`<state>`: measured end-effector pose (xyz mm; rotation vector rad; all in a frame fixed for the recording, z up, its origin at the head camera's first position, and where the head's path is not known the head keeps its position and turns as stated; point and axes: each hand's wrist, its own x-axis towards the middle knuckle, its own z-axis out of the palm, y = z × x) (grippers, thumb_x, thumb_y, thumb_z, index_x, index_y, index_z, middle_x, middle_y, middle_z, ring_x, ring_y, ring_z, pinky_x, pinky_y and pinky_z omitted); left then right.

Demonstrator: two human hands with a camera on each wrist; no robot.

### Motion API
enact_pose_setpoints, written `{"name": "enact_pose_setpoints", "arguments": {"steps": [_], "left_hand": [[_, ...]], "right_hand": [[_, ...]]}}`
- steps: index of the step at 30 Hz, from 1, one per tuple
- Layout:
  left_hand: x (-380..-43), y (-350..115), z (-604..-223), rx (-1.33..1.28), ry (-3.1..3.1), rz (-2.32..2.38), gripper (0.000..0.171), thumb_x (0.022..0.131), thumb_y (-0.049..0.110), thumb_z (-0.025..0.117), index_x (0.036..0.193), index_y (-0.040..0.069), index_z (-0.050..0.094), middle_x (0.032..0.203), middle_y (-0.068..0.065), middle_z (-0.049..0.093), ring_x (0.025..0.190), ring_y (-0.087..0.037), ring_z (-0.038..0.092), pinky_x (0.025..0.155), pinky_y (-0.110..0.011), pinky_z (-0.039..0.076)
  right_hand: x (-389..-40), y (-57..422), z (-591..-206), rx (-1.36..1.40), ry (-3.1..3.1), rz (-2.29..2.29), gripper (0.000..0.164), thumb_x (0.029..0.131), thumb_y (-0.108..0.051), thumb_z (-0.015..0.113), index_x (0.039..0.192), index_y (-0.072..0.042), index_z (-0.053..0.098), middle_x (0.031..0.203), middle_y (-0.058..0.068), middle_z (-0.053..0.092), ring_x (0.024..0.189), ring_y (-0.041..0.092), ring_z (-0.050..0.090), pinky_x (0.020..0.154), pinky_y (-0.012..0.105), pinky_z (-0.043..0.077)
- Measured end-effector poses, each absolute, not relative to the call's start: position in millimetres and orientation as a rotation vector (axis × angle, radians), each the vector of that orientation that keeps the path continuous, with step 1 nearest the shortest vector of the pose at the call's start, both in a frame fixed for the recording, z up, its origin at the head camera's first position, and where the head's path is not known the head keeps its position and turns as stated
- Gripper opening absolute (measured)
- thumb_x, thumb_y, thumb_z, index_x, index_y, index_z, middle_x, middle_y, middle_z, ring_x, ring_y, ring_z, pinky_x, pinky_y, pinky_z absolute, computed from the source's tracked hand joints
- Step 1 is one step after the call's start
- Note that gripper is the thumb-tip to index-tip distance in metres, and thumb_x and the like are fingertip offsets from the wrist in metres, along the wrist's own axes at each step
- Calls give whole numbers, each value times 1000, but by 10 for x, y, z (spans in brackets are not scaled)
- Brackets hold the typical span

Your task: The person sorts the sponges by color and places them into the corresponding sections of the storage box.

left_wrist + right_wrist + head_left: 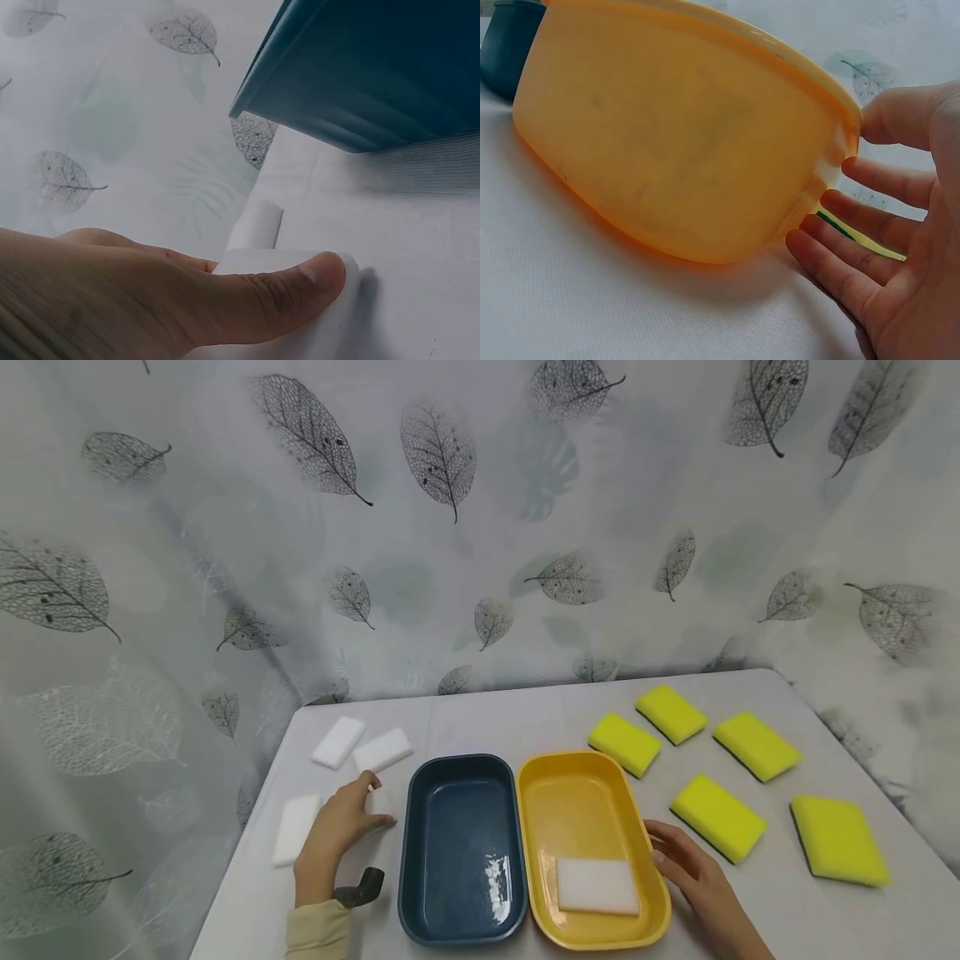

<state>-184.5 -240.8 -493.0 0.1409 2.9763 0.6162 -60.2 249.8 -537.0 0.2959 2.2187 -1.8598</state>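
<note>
My left hand (341,822) is around a white sponge (380,803) lying on the table, left of the dark blue tray (463,935). In the left wrist view the thumb lies along the near edge of that sponge, with the other fingers on its far side, mostly hidden. My right hand (693,877) is at the right wall of the yellow tray (633,827), its fingertips touching the outside with the fingers nearly straight, as the right wrist view shows. Another white sponge (597,886) lies flat in the near end of the yellow tray.
More white sponges (339,742) lie on the left of the white-covered table (480,718). Several yellow sponges (718,817) with dark undersides are spread on the right. The trays stand side by side. A leaf-patterned curtain (480,552) hangs behind the table.
</note>
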Motion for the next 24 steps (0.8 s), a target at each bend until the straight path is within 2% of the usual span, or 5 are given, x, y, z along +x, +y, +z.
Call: {"name": "enact_pose_setpoints", "arguments": {"steps": [4, 14, 24], "left_hand": [[-1803, -2415, -4861, 139, 2988, 601, 57, 77, 23, 92, 120, 9, 57, 103, -14, 73, 82, -22, 61, 76, -47, 53], [-1752, -2342, -4617, 173, 3038, 607, 55, 81, 22, 90, 122, 6, 57, 106, -14, 74, 80, -21, 62, 71, -45, 53], [-1735, -2228, -4426, 231, 3093, 649, 53, 82, 21, 89, 122, 9, 56, 108, -11, 73, 85, -22, 63, 76, -44, 54]], "right_hand": [[-595, 2491, -5383, 303, 2195, -1857, 57, 107, -42, 56, 156, -15, 44, 159, 8, 46, 117, -11, 59, 95, 16, 52], [-595, 2497, -5382, 315, 2203, -1838, 58, 107, -45, 56, 156, -16, 43, 162, 9, 44, 116, -12, 58, 95, 16, 51], [-608, 2515, -5391, 309, 2219, -1840, 57, 107, -45, 55, 155, -16, 45, 163, 9, 44, 116, -14, 57, 96, 15, 50]]}}
